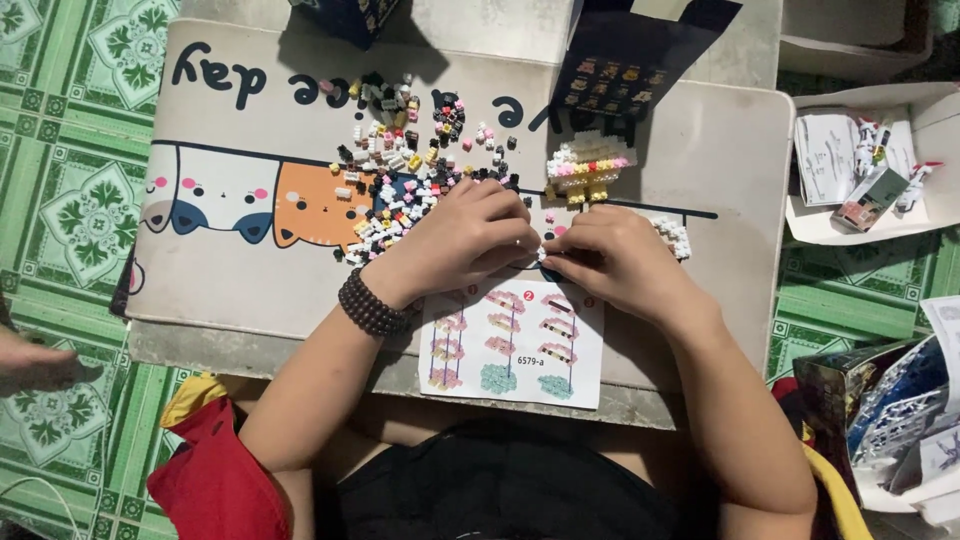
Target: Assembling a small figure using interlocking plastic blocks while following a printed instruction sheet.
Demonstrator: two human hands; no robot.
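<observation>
My left hand [470,235] and my right hand [610,255] meet at their fingertips over a beige desk mat [250,290], pinching a tiny white brick piece [543,253] between them. A dark bead bracelet [372,305] circles my left wrist. Just beyond my left hand lies a scatter of small loose bricks [400,160] in white, black, pink and yellow. A part-built model [588,165] of white, pink and yellow bricks stands beyond my right hand. A small white brick cluster [672,235] rests to the right. An instruction sheet [515,340] lies under my wrists.
The mat sits on a low grey table [200,350] over a green patterned floor [60,200]. A dark box [640,50] stands at the back. White trays with papers and small figures [870,160] are at right, torn packaging [900,400] lower right, another person's hand [30,362] at left.
</observation>
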